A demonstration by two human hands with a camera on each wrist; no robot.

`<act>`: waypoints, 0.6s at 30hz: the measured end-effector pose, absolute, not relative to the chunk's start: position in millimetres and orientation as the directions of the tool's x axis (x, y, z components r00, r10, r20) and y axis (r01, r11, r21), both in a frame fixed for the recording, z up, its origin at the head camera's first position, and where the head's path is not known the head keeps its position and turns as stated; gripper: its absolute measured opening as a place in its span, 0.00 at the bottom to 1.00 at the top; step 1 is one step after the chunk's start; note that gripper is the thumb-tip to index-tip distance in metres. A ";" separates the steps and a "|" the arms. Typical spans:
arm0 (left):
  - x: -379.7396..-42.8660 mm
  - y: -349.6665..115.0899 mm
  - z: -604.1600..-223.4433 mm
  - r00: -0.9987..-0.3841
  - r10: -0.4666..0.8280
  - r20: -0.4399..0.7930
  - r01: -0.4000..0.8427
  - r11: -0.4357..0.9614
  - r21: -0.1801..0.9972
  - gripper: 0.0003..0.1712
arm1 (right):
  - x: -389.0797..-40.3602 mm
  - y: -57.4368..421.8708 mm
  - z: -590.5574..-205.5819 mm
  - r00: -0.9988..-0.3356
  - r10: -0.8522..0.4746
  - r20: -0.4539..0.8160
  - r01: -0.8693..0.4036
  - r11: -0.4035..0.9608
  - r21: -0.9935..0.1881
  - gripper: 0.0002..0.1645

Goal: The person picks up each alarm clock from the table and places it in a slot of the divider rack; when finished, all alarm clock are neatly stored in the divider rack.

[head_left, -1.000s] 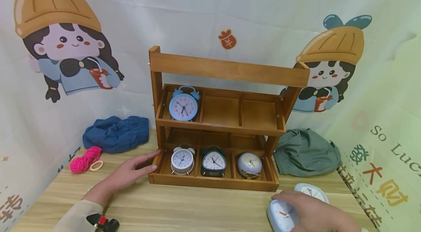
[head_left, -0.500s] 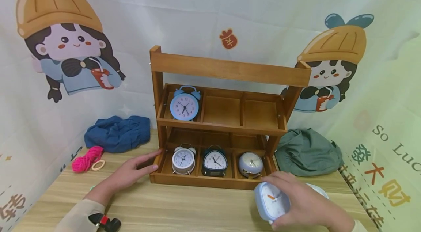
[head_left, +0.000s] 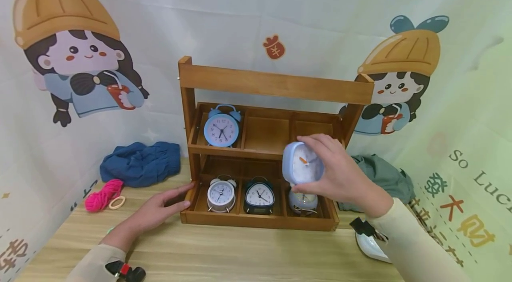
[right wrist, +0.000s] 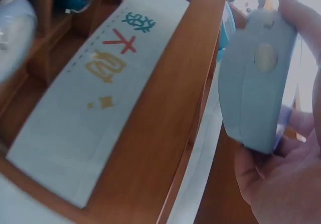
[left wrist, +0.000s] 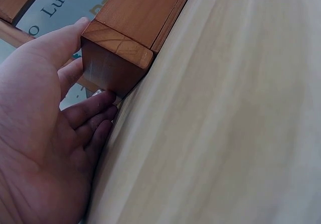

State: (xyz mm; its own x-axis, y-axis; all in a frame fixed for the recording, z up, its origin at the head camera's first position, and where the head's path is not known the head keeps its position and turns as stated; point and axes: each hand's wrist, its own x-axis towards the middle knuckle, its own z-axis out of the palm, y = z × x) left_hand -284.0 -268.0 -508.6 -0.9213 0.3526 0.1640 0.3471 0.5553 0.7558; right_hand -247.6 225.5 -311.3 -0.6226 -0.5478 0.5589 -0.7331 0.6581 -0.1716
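Note:
My right hand (head_left: 340,175) grips a small light-blue alarm clock (head_left: 301,165), thumb below and fingers over its top. It is raised in front of the two-tier wooden shelf (head_left: 256,225), at the right side. The clock's back and side (right wrist: 256,83) show in the right wrist view. My left hand (head_left: 160,211) touches the shelf's lower left end, with index finger and thumb extended. On the lower tier stand a white twin-bell clock (head_left: 222,194), a dark triangular clock (head_left: 259,196) and a round lavender clock (head_left: 303,204), partly hidden. A blue twin-bell clock (head_left: 221,129) occupies the upper left compartment.
Another pale clock (head_left: 370,246) lies on the table (head_left: 240,255) at the right, partly behind my sleeve. Blue cloth (head_left: 140,164), pink yarn (head_left: 104,195) and a wooden ring (head_left: 117,202) lie left of the shelf. Grey-green cloth (head_left: 384,180) is at its right.
My right hand has lifted the light-blue clock off the table at the right and carried it up and leftward to the shelf's front. My left hand stays at the shelf's end.

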 end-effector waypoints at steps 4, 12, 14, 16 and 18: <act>-283.5 -267.7 -507.8 -0.920 0.353 0.171 0.352 0.552 0.755 0.34 | -268.8 202.1 -296.5 -0.645 -0.504 0.574 -0.697 0.696 -0.171 0.68; -281.8 -266.8 -505.5 -0.922 0.350 0.167 0.346 0.549 0.761 0.34 | -307.0 166.8 -285.3 -0.633 -0.447 0.632 -0.664 0.733 -0.146 0.68; -281.8 -267.0 -505.5 -0.922 0.350 0.168 0.347 0.551 0.759 0.34 | -314.4 160.3 -285.1 -0.635 -0.440 0.635 -0.656 0.742 -0.141 0.68; -282.0 -267.3 -505.8 -0.922 0.350 0.169 0.348 0.552 0.757 0.34 | -320.9 155.2 -286.4 -0.642 -0.437 0.630 -0.646 0.750 -0.139 0.68; -282.2 -267.6 -506.1 -0.919 0.353 0.173 0.355 0.556 0.752 0.34 | -326.1 151.1 -288.7 -0.654 -0.438 0.617 -0.636 0.760 -0.134 0.68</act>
